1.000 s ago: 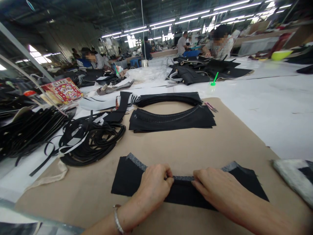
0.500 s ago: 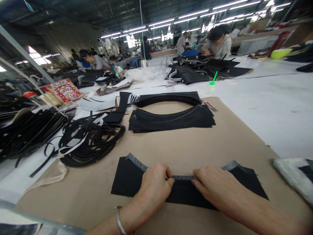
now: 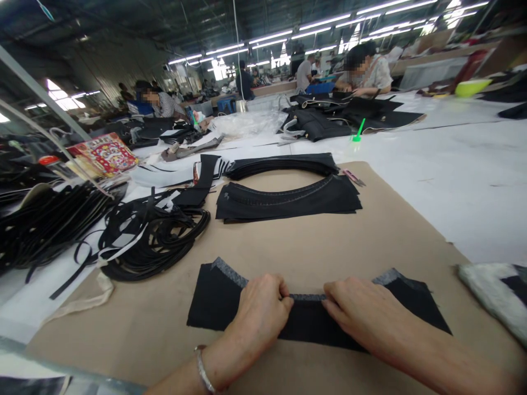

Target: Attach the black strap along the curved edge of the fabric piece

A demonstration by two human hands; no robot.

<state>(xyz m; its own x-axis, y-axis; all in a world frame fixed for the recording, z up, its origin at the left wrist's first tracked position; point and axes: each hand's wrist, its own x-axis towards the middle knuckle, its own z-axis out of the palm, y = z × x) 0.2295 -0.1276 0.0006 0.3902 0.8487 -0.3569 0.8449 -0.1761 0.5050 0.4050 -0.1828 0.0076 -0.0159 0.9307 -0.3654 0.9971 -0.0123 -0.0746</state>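
Observation:
A black fabric panel with a curved upper edge lies flat in front of me on brown paper. Along that curve runs a grey speckled strip, folded over in the middle. My left hand pinches the edge left of centre, thumb against fingers. On the other side of the short middle stretch, my right hand pinches the same edge. Both hands cover parts of the panel. Beyond it lie a stack of black curved panels with pale stitch-like marks and another black stack behind.
Coiled black strips lie at the left, near a big pile of black pieces. Small pink-handled snips rest right of the stacks. A green applicator stands farther back. A whitish block sits at the right. Co-workers bend over tables behind.
The folded middle of the grey strip looks slightly narrower between my hands. My hands have barely moved, and both keep their pinch. A co-worker at the back has shifted a little.

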